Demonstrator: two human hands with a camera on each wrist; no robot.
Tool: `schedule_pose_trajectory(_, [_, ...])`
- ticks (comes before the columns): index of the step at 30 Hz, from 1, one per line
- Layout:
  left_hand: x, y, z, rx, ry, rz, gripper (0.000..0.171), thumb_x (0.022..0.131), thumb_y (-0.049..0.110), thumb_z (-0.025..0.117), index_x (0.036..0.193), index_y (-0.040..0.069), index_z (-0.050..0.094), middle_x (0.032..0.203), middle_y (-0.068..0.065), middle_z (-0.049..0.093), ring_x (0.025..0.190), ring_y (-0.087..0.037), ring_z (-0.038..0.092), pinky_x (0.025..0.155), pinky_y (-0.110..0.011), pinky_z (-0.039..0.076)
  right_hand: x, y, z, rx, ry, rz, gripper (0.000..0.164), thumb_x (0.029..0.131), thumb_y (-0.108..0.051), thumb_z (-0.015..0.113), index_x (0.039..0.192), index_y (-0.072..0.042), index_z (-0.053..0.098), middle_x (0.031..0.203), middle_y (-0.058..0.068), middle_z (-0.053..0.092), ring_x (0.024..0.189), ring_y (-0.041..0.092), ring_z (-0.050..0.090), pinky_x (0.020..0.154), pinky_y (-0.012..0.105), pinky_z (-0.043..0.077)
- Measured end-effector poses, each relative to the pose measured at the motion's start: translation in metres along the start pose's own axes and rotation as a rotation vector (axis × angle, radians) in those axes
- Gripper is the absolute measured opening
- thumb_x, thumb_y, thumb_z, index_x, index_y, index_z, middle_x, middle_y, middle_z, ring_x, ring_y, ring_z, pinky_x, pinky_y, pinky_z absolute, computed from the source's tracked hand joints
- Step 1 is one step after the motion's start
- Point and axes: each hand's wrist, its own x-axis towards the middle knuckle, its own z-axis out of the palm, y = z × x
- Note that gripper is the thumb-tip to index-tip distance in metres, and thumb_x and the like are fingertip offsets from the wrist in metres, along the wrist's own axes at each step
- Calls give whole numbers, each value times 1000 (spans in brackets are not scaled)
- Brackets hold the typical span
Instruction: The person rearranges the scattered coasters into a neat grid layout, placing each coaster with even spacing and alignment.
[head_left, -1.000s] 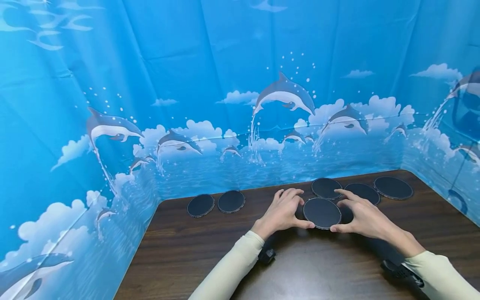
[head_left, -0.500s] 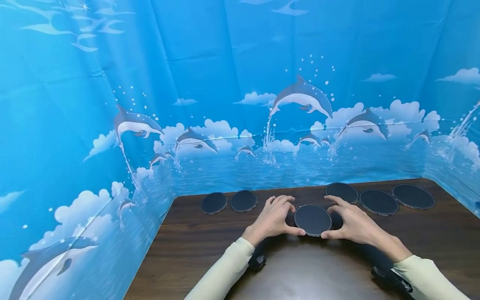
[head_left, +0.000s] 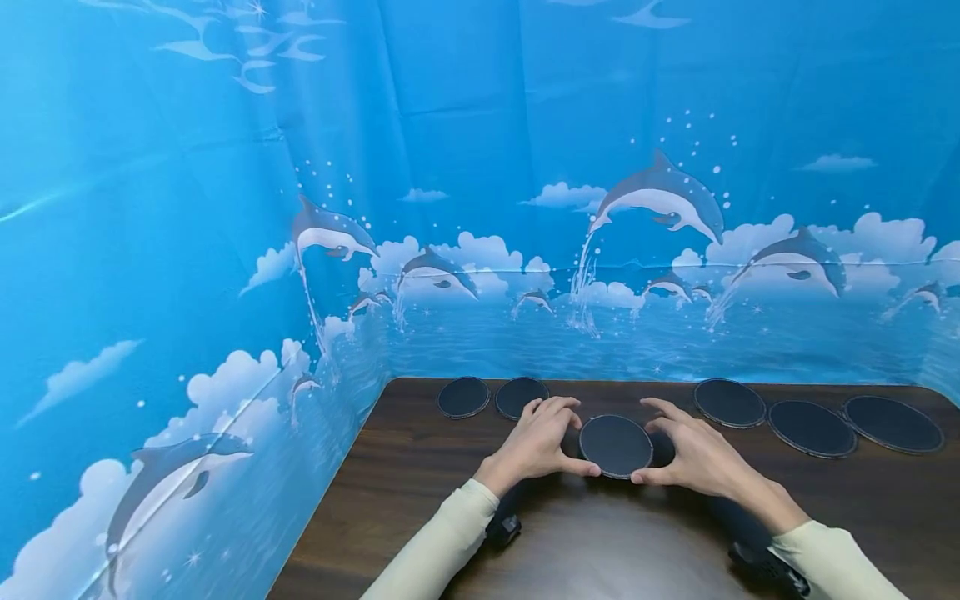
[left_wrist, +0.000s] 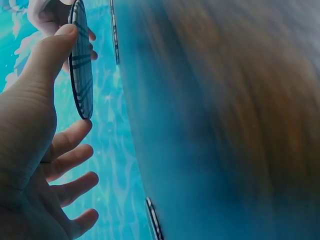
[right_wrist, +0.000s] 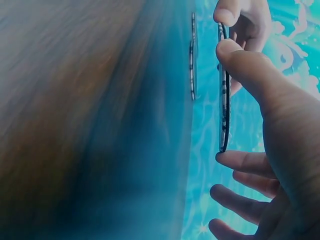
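Note:
Between my two hands, a round black coaster (head_left: 615,446) is held up off the table with its dark face upward. My left hand (head_left: 534,446) grips its left edge, thumb at the near rim and index finger farther round. Opposite, my right hand (head_left: 701,457) holds the right edge the same way. In the left wrist view the coaster (left_wrist: 82,75) shows a striped pale underside, and the other fingers spread below it. Edge-on in the right wrist view, the coaster (right_wrist: 224,100) stands apart from the tabletop, thumb and a fingertip at its rim.
Two similar coasters, one (head_left: 462,397) and another (head_left: 517,397), lie at the back left of the brown wooden table (head_left: 375,508). Three more, a back one (head_left: 730,403), a middle one (head_left: 812,429) and an outer one (head_left: 892,424), lie close together at right. A blue dolphin-print curtain (head_left: 480,167) surrounds the table.
Both hands have carried the coaster leftward, away from the three at the right and closer to the pair at the left. The head view has turned left.

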Motion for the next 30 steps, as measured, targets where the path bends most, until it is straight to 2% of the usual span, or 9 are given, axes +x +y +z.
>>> schedule_pose_trajectory(5, [-5,-7,-2,-29,-17,-23,71,74,81,69,113,22,65,150,3,46,140,-16,39,115,-52,27,2,-4,9,22,-12,13,90,70,-77,77,123,-4,70,149,16,45,117,40,59,84,60,51])
schedule_pose_trajectory(8, [-10,-16,-5,-50,-29,-39,70,74,79,71,112,22,65,151,3,46,140,-16,39,116,-52,26,8,-9,15,28,-18,3,84,70,-77,76,115,-6,73,151,15,44,118,40,58,85,61,50])
schedule_pose_trajectory(15, [-19,-37,-17,-110,-18,-44,67,73,77,73,109,21,64,151,1,47,140,-16,39,115,-54,26,27,-22,20,28,-16,-28,85,69,-79,76,114,-6,74,151,14,45,120,39,58,90,63,47])
schedule_pose_trajectory(20, [-21,-46,-25,-128,-27,-46,65,72,76,75,106,22,64,151,2,46,141,-14,38,115,-56,24,34,-29,20,28,-9,-48,84,69,-77,77,114,-6,74,151,15,45,118,40,58,92,65,45])
schedule_pose_trajectory(25, [-24,-51,-26,-145,-66,-46,63,70,76,77,102,23,63,151,1,47,141,-16,38,116,-56,23,35,-34,24,27,-42,-48,84,69,-78,77,115,-8,74,152,14,44,118,39,58,95,67,42])
schedule_pose_trajectory(30, [-27,-53,-21,-153,-122,-41,64,70,80,74,100,24,63,151,-1,47,141,-17,38,116,-56,23,31,-35,31,20,-70,-25,85,67,-80,77,115,-9,73,151,13,44,115,38,59,96,65,41])
